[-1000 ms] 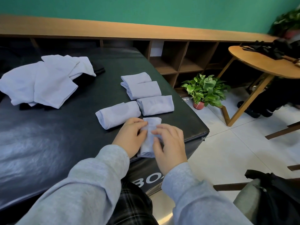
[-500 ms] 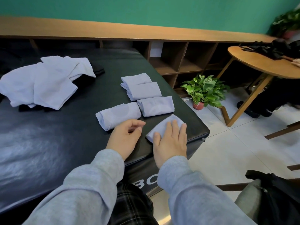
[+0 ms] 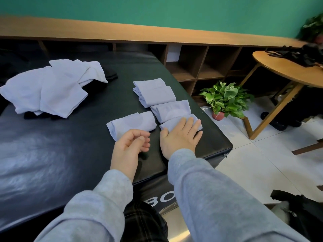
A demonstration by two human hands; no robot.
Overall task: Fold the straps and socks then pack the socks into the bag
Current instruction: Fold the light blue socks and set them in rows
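Several folded pale blue socks lie in a row on the black padded mat point(image 3: 61, 163). My right hand point(image 3: 180, 135) lies flat with straight fingers on the nearest folded sock point(image 3: 174, 122), pressed up against the folded sock behind it point(image 3: 170, 110). My left hand point(image 3: 130, 146) hovers over the mat with loosely curled fingers and holds nothing, just in front of another folded sock point(image 3: 132, 124). Two more folded socks point(image 3: 153, 92) lie farther back. A loose pile of unfolded pale blue socks point(image 3: 50, 88) lies at the mat's far left on dark straps point(image 3: 110, 74). A dark bag point(image 3: 302, 217) sits on the floor at lower right.
The mat's right edge drops to a tiled floor point(image 3: 262, 163). A potted plant point(image 3: 225, 100) stands by the wooden cubby shelf point(image 3: 197, 67). A round wooden table point(image 3: 290, 70) with dark items on it stands at the right.
Both hands were working the sock at the mat's front edge. My right hand then slid it away, flat, up to the row. My left hand let go and drew back.
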